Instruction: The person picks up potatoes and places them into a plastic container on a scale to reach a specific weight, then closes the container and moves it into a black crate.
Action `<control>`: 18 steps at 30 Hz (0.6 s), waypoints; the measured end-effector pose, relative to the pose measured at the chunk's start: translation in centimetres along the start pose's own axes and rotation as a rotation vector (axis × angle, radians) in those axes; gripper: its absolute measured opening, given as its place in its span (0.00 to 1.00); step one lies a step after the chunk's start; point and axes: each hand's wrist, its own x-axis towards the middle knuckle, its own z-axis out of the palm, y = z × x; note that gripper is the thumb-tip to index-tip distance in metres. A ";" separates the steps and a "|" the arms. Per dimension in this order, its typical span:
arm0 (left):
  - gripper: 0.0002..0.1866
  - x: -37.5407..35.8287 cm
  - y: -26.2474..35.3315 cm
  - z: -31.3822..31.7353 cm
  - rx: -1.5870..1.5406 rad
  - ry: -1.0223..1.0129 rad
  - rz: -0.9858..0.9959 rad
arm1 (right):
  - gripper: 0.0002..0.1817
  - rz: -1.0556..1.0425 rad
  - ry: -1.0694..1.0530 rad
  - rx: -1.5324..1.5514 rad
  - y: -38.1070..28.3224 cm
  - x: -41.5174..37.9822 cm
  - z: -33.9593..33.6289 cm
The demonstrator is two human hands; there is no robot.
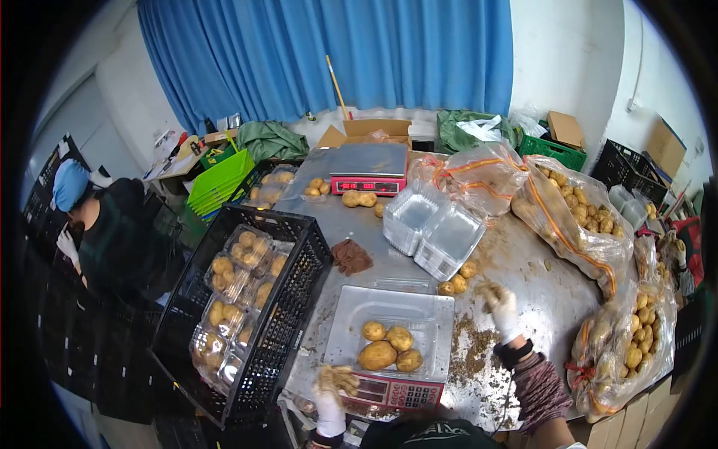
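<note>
My left hand (333, 383), in a soil-stained white glove, is at the front left corner of the near red scale (407, 394), fingers stretched toward its display. A clear plastic tray (424, 352) holding several potatoes (378, 355) rests on the scale's plate. My right hand (500, 305), gloved the same way, hovers over the table right of the scale with its fingers apart and nothing visible in them. Close to it lie a few loose potatoes (457, 283). Beyond these sit stacks of clear plastic boxes (447, 243).
On the left, a black crate (303, 292) holds packed potato boxes. A brown cloth (351, 257) lies beside it. Potato sacks (568, 224) line the right side. A second red scale (368, 184) stands at the back. A person (123, 232) in a blue cap works at far left.
</note>
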 end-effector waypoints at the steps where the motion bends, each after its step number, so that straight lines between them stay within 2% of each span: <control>1: 0.21 0.6 0.1 -0.7 -0.075 0.049 0.002 | 0.09 -0.025 0.054 -0.045 2.4 2.0 -1.3; 2: 0.21 0.8 0.5 -1.1 -0.074 0.054 0.004 | 0.09 -0.025 0.050 -0.043 3.8 3.2 -1.9; 3: 0.15 0.9 1.0 -1.4 -0.054 0.041 0.098 | 0.11 -0.134 0.090 -0.292 5.0 4.2 -2.5; 4: 0.15 1.2 1.3 -1.4 -0.035 0.023 0.192 | 0.14 -0.243 0.135 -0.541 6.5 5.4 -2.9; 5: 0.15 1.8 1.2 -1.5 -0.036 0.016 0.193 | 0.14 -0.244 0.142 -0.541 9.4 7.2 -3.0; 7: 0.33 2.7 0.4 -1.8 0.021 0.101 0.343 | 0.19 -0.403 0.084 -0.604 15.1 10.1 -2.8; 8: 0.42 2.3 1.0 -1.8 0.134 0.094 0.299 | 0.23 -0.321 -0.007 -0.865 11.2 8.5 -2.2; 9: 0.42 2.3 1.3 -1.5 0.134 0.088 0.302 | 0.23 -0.322 -0.001 -0.863 10.5 8.5 -1.1; 11: 0.42 2.5 1.7 -0.9 0.224 0.183 0.310 | 0.27 -0.255 -0.135 -1.033 9.7 8.8 0.6; 13: 0.40 3.3 1.6 -0.6 0.238 0.153 0.320 | 0.29 -0.260 -0.102 -1.136 10.1 9.4 2.2; 15: 0.36 3.1 1.6 -1.4 0.270 0.130 0.325 | 0.29 -0.289 -0.010 -1.414 10.6 9.7 4.4; 18: 0.28 2.6 3.9 -0.3 0.237 0.125 0.308 | 0.30 -0.332 0.065 -1.418 13.5 10.9 5.4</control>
